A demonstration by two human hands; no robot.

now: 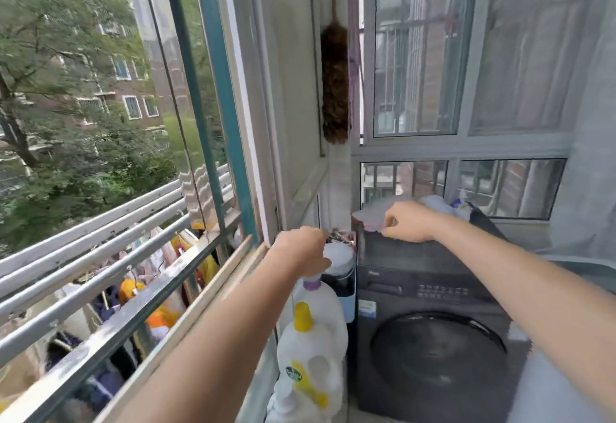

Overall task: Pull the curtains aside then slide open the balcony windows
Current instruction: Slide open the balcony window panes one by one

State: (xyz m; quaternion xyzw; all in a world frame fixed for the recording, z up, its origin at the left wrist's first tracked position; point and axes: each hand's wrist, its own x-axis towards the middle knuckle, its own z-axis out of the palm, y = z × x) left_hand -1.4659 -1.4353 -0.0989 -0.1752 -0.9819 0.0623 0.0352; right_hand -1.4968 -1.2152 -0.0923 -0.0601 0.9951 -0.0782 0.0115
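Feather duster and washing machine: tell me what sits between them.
In the head view, below the feather duster and left of the washing machine: a white corner post, then a cluttered caddy.

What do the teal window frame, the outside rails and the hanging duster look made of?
Teal window frame: likely painted metal; thin, flat, evenly coloured section. Outside rails: metal, pale grey, dull sheen, round bars. Hanging duster: brown feathers or fibres, fluffy and matte; which one is unclear through blur.

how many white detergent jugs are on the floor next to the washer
2. A yellow-capped jug stands nearest the camera; a purple-capped jug sits behind it, under the left hand. Others may be hidden lower down.
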